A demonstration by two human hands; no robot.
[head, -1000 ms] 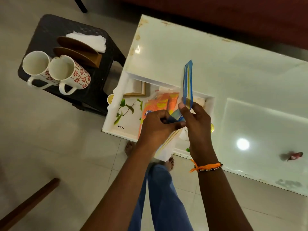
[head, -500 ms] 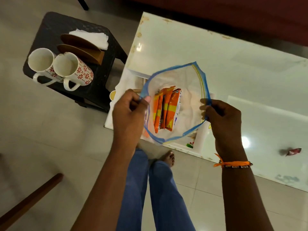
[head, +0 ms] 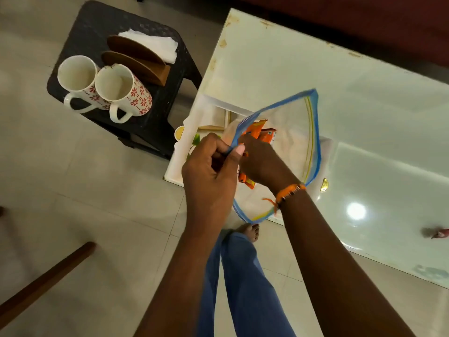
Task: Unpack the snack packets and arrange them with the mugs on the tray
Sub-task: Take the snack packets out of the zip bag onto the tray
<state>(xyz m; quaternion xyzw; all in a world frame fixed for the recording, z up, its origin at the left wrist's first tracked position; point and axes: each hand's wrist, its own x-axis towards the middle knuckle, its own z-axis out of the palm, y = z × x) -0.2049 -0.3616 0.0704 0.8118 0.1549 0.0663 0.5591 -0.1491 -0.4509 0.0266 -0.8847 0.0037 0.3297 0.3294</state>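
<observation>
A clear zip bag (head: 295,132) with a blue rim hangs open over the white tray (head: 209,110) at the table's near-left corner. My left hand (head: 209,171) pinches the bag's near rim. My right hand (head: 261,159) is inside the bag, fingers closed around the orange snack packets (head: 258,132). Two white mugs (head: 121,92) with red flower prints stand side by side on the black stool (head: 160,98) at the left, apart from the tray.
A wooden napkin holder (head: 143,63) with white napkins shares the stool. The glossy white table (head: 340,98) runs right, with a small red wrapper (head: 439,233) near its right edge. My legs and bare feet are below. A wooden bar (head: 43,276) lies lower left.
The bag went from pinched flat to pulled open by both hands. My right hand then let go of the far rim and reached inside onto the packets.
</observation>
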